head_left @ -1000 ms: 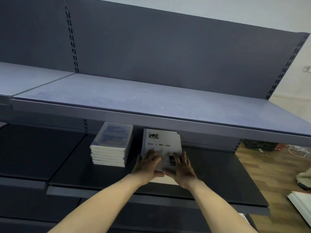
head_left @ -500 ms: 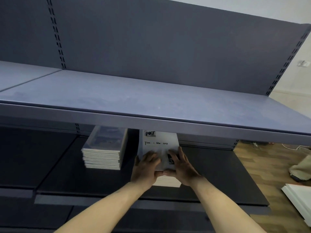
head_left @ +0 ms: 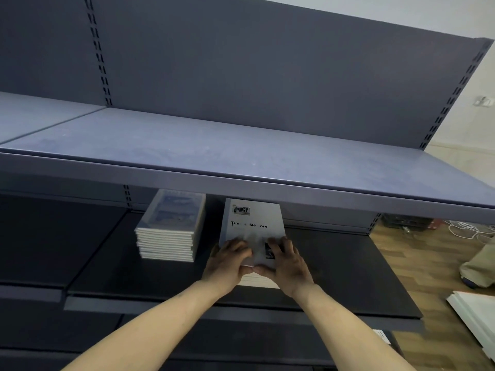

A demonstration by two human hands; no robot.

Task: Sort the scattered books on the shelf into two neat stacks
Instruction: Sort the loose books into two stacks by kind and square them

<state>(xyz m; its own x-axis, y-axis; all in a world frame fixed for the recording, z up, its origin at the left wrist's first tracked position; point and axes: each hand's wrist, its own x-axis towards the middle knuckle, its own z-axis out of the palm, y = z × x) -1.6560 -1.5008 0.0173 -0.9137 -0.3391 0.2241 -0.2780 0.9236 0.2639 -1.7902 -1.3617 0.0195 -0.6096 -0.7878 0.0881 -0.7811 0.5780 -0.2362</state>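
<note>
The right-hand stack of pale grey paperback books (head_left: 253, 228) sits on the dark lower shelf (head_left: 348, 277); your left hand (head_left: 227, 266) and right hand (head_left: 285, 263) rest on its top cover, fingers flat, thumbs at the near edge. The left-hand stack of white-edged books (head_left: 168, 236) stands just beside it, squared. No loose books show; I judge only final alignment remains.

Dark lower shelf (head_left: 348, 266), 2 book stacks side by side: left stack (head_left: 167, 236), right stack (head_left: 251, 228).

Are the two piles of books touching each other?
No, a strip of dark shelf separates the left stack from the right stack.
</note>
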